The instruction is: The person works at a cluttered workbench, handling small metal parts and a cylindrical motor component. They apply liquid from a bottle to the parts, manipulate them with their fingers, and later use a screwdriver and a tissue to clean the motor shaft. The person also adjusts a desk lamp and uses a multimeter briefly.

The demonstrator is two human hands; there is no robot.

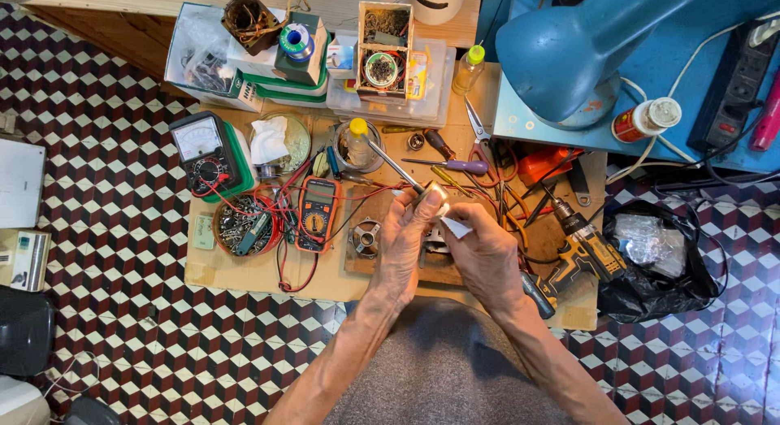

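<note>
I see my left hand [404, 242] closed around a small metal part [431, 199], gripping it at the fingertips over the middle of the board [244, 275]. My right hand [486, 258] pinches a white scrap [455, 227] between thumb and fingers, touching the part from its four o'clock side. A screwdriver [394, 166] with a long steel shaft slants up toward ten o'clock from the part; I cannot tell which hand, if either, steadies it. At nine o'clock from my hands lies an orange multimeter [315, 214] with red leads, and just beyond it a round tin [244, 226] of screws. Farther toward ten o'clock sits a green analog meter [207, 153]. At three o'clock a yellow drill [581, 250] lies on the board, with a black bag [658, 262] past it. Scissors [478, 128] and a purple-handled driver [447, 165] lie at twelve o'clock, and a blue lamp [577, 51] stands at one o'clock.
</note>
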